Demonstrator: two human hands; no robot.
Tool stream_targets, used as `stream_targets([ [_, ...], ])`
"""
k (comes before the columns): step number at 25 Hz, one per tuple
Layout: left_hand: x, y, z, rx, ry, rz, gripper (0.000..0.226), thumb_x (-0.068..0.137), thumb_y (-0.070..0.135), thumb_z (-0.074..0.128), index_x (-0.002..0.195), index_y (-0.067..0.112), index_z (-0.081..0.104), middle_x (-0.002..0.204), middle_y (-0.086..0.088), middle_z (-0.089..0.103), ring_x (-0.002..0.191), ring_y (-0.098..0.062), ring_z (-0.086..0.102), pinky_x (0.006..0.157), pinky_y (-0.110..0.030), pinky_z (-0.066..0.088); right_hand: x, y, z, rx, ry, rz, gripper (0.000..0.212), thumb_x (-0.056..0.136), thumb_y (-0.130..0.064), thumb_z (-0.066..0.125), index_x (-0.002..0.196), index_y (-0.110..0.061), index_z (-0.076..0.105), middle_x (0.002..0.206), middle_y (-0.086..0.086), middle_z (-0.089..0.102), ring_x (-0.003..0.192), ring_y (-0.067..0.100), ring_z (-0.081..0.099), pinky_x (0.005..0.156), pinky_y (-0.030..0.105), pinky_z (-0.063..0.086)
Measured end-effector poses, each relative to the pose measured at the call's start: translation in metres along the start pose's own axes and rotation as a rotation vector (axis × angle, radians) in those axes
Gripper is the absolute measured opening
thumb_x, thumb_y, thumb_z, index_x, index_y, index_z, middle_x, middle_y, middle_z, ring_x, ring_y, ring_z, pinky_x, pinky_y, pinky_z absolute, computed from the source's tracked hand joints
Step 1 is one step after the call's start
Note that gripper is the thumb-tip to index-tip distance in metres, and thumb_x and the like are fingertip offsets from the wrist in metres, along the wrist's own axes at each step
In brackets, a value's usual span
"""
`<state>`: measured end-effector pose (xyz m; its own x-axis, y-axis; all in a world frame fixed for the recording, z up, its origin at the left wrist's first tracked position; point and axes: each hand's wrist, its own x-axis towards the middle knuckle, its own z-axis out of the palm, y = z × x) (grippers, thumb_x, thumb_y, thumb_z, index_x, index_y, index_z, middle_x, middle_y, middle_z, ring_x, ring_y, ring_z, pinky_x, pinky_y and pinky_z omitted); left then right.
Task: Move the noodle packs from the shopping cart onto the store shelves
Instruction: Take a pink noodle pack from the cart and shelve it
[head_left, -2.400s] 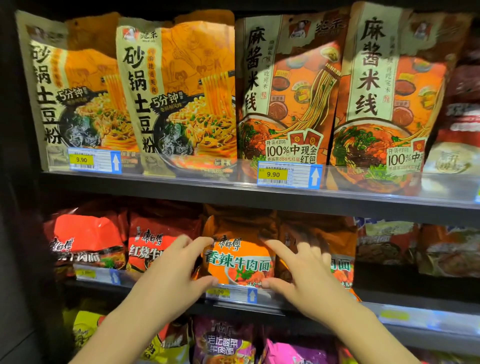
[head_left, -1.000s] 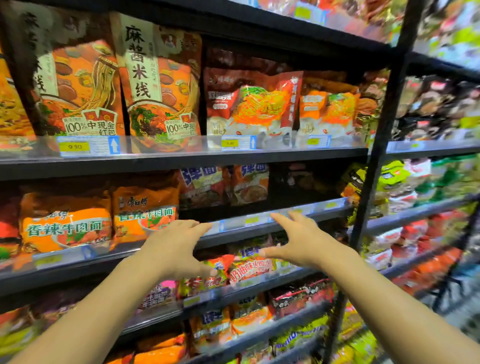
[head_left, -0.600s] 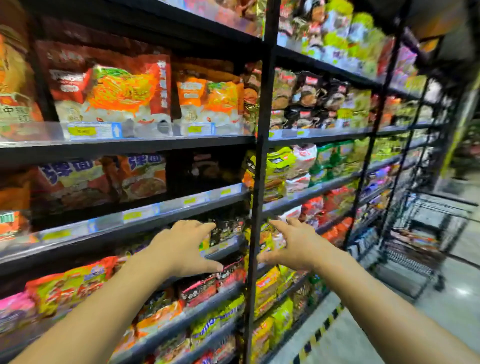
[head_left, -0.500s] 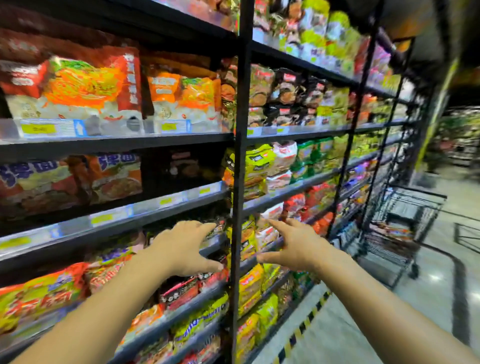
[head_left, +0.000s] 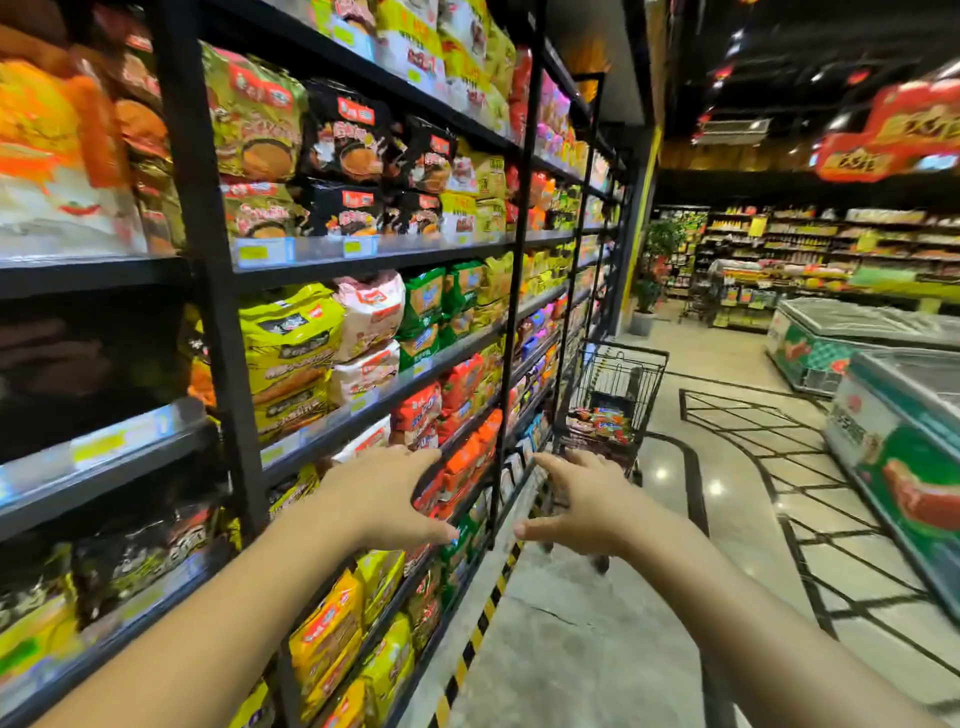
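Along the left runs the store shelving, stacked row on row with bagged noodles and receding away down the aisle. In front of it the left hand hangs in the air with fingers spread and loosely bent, grasping nothing; it is just beside the shelf edge but I cannot tell whether it touches it. The right hand is level with it, equally released and empty, palm turned inward toward its partner. Ahead of both and a little to the right stands the shopping cart, well apart from the hands, close against the shelving, its basket running lengthwise down the aisle. The noodle packs lie low in that basket, apparently flat; blur hides which way their long sides point. By my judgement the right hand is the nearer one, and the next move calls for walking forward and reaching down into the basket.
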<state>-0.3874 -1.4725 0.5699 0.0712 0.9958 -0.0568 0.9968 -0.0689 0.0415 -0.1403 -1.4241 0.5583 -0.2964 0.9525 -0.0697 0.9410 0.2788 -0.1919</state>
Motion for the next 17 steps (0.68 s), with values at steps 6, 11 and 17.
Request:
stream_targets([
  [6, 0.144, 0.005, -0.012, -0.023, -0.014, 0.121, 0.107, 0.070, 0.090, 0.050, 0.157, 0.040, 0.014, 0.162, 0.003, 0.032, 0.147, -0.025, 0.035, 0.109, -0.051, 0.044, 0.097, 0.044, -0.015, 0.039, 0.002, 0.162, 0.110, 0.072, -0.082, 0.065, 0.160, -0.046, 0.010, 0.171, 0.006, 0.010, 0.157, 0.033, 0.008, 0.122, 0.056, 0.027],
  [11, 0.242, 0.021, -0.013, 0.005, -0.021, 0.201, 0.103, 0.075, 0.087, 0.051, 0.158, 0.038, 0.014, 0.161, 0.001, 0.034, 0.146, -0.027, 0.036, 0.111, -0.051, 0.040, 0.166, 0.078, -0.018, 0.065, 0.021, 0.257, 0.110, 0.071, -0.082, 0.066, 0.159, -0.046, 0.010, 0.170, 0.004, 0.011, 0.156, 0.031, 0.010, 0.122, 0.054, 0.028],
  [17, 0.362, 0.062, 0.005, -0.011, -0.066, 0.284, 0.100, 0.076, 0.086, 0.050, 0.158, 0.038, 0.018, 0.161, 0.005, 0.034, 0.144, -0.025, 0.040, 0.107, -0.049, 0.044, 0.248, 0.140, -0.020, 0.095, -0.015, 0.314, 0.106, 0.074, -0.077, 0.069, 0.160, -0.045, 0.014, 0.169, 0.006, 0.015, 0.155, 0.033, 0.015, 0.122, 0.051, 0.028],
])
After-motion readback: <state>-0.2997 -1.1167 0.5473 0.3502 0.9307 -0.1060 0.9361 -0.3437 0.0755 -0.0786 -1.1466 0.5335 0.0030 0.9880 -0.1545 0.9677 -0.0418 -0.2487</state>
